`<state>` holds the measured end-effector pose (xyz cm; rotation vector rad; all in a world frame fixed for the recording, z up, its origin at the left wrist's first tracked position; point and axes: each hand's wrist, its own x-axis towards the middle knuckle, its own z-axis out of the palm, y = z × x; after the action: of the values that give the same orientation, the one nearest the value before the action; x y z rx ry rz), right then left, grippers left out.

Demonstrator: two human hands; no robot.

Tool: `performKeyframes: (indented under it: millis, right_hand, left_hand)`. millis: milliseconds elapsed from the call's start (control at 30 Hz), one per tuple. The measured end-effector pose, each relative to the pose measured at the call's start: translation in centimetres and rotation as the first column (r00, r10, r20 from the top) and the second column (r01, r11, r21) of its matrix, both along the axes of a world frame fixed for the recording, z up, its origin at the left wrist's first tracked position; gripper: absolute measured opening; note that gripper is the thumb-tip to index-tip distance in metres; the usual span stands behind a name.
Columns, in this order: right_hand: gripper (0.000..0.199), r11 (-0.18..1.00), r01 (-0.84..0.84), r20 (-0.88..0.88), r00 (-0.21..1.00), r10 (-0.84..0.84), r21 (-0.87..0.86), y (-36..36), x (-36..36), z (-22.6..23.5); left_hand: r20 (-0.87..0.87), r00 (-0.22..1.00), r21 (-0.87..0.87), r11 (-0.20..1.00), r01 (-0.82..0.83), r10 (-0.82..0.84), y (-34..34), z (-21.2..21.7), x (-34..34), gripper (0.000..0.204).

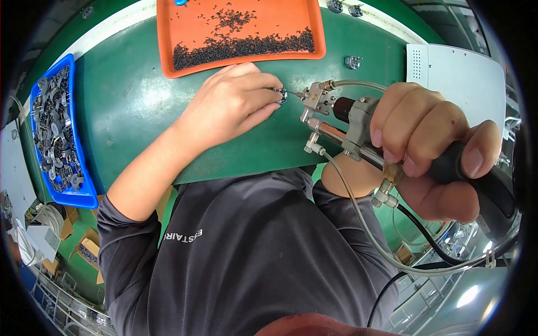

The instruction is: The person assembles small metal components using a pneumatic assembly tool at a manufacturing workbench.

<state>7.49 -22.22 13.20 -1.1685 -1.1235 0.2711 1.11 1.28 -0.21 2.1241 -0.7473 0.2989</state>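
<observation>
My left hand (238, 98) pinches a small dark part with a shiny metal edge (283, 96) against the green tabletop. The fingers hide most of that part. My right hand (431, 145) is wrapped round a powered screwdriver (356, 120) with a black body, metal fittings and air hoses. The tool lies nearly level, and its thin tip points left at the part, close to or touching it. Just beyond my left hand stands an orange tray (168, 59) with a heap of tiny black screws (241, 47).
On the left, a blue bin (84, 187) is filled with black and grey parts. A lone small part (352, 62) sits right of the tray, and two more (335, 5) lie at the far edge. A pale box (462, 78) stands at right. A clear hose (358, 215) loops below the tool.
</observation>
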Motion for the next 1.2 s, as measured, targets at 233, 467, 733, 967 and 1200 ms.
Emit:
performKeyframes:
  millis: [233, 467, 733, 967, 1200]
  right_hand:
    - [0.031, 0.979, 0.174, -0.063, 0.981, -0.182, -0.11, 1.8, -1.8, 0.4]
    - [0.038, 0.966, 0.249, -0.107, 0.964, -0.241, 0.067, -0.3, -1.5, 1.0]
    - [0.043, 0.973, 0.17, -0.12, 0.981, -0.152, 0.159, -1.9, -1.4, 1.1]
    - [0.042, 0.988, 0.083, -0.114, 0.991, -0.068, 0.128, -0.9, -1.0, 0.5]
    - [0.043, 0.996, -0.003, -0.089, 0.996, 0.011, 0.087, 0.2, -0.7, -0.1]
  left_hand:
    - [-0.026, 1.0, 0.044, 0.999, 0.011, -0.01, -0.1, 0.4, -0.3, 0.012]
    - [0.024, 1.0, 0.013, 1.0, -0.006, 0.005, -0.1, 0.0, -0.3, 0.013]
    - [0.024, 1.0, 0.02, 1.0, 0.0, 0.0, 0.2, -0.7, -0.2, 0.02]
    - [0.025, 1.0, -0.002, 1.0, -0.014, 0.014, -0.2, -0.7, -0.3, 0.02]
    - [0.003, 1.0, 0.002, 1.0, -0.011, 0.011, 0.0, -0.7, -0.4, 0.019]
